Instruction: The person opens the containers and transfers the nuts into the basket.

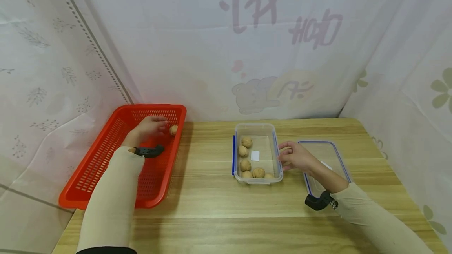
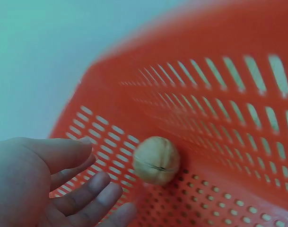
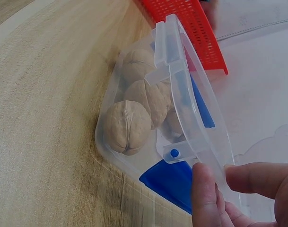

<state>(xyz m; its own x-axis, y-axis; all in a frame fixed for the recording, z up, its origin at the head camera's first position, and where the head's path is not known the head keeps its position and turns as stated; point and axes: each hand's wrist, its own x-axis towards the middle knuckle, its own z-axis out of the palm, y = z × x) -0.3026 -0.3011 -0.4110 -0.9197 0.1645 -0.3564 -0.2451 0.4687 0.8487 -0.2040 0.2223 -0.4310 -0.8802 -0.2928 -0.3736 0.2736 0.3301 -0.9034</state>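
Inside the red plastic basket [image 1: 178,144], my left hand [image 1: 150,126] reaches toward the far right corner with loosely spread fingers and nothing in them. A single walnut [image 2: 156,161] lies in that corner, just beyond the fingertips in the left wrist view. My right hand [image 1: 296,156] is at the right side of a clear plastic box [image 1: 259,127], pinching its rim between thumb [image 3: 252,177] and fingers. Several walnuts [image 3: 127,126] lie in the box, along its left and near sides. Blue latches [image 3: 170,182] hang at the box's sides.
The box's clear lid [image 1: 318,156] with a blue seal lies on the wooden table [image 1: 212,203], to the right, partly under my right forearm. A patterned cloth [image 1: 197,50] hangs behind the table and along both sides.
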